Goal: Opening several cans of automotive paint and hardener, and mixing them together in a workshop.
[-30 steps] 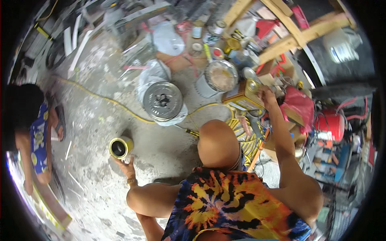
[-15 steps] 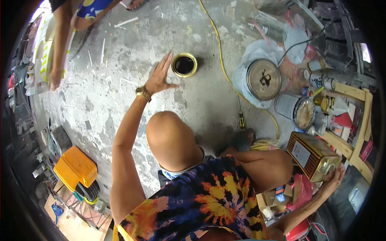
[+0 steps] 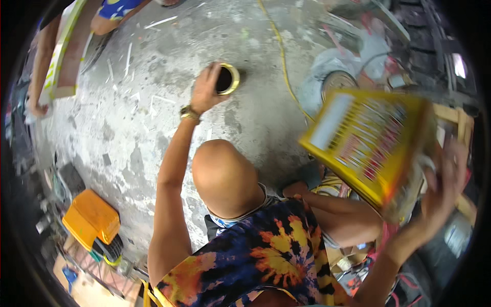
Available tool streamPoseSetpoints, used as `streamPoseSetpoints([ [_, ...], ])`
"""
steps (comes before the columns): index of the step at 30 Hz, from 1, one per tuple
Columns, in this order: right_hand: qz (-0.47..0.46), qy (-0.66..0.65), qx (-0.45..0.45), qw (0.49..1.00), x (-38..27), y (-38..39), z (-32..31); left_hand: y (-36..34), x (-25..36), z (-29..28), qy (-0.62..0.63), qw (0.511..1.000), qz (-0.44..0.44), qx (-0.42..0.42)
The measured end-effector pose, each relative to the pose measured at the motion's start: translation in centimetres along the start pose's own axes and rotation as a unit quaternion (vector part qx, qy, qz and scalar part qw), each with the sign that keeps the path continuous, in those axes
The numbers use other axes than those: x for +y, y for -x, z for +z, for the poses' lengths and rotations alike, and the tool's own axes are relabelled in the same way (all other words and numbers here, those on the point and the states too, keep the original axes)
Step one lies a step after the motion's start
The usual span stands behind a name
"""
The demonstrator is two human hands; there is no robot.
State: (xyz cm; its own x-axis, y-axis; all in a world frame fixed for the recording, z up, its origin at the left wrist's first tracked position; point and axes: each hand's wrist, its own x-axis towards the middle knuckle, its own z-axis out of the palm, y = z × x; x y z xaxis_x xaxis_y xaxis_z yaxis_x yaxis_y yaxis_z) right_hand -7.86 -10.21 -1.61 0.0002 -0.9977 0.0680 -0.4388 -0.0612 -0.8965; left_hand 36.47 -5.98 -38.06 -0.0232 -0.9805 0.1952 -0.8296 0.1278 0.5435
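My left hand [image 3: 205, 88], with a gold watch on its wrist, is closed around the left side of a small round tin [image 3: 235, 78]. This tin has no lid; its rim is gold-coloured and its inside dark. My right hand [image 3: 444, 181] holds a large rectangular yellow metal can [image 3: 368, 140] in the air by its top end, on the right side. The can is tilted and blurred by motion, and my fingers partly hide its top.
A big round lidded can [image 3: 337, 81] stands on plastic sheeting, partly behind the yellow can. A yellow cord [image 3: 282, 59] runs across the concrete floor. At the far left another person's hand [image 3: 39, 108] shows beside a long panel [image 3: 69, 71]. An orange plastic piece [image 3: 92, 215] lies lower left.
My right hand has lifted the yellow can from low on the right up and forward. My left hand, open beside the small tin before, has closed on its side.
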Motion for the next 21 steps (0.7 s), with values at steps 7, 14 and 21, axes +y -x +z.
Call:
streamPoseSetpoints([
  [7, -0.089, -0.083, -0.351, 0.928, 6.8, -3.3, 21.3, 3.1, -3.8, -1.4, -0.108, 0.993, -0.045, 0.009],
  [14, -0.091, 0.055, -0.359, 0.927, 11.9, -3.5, 31.1, 3.4, -3.6, -3.3, -0.045, 0.991, -0.120, -0.041],
  [21, -0.248, 0.096, -0.140, 0.954, 14.9, -1.0, 28.1, 1.2, 3.3, -5.6, -0.037, 0.999, -0.005, 0.000],
])
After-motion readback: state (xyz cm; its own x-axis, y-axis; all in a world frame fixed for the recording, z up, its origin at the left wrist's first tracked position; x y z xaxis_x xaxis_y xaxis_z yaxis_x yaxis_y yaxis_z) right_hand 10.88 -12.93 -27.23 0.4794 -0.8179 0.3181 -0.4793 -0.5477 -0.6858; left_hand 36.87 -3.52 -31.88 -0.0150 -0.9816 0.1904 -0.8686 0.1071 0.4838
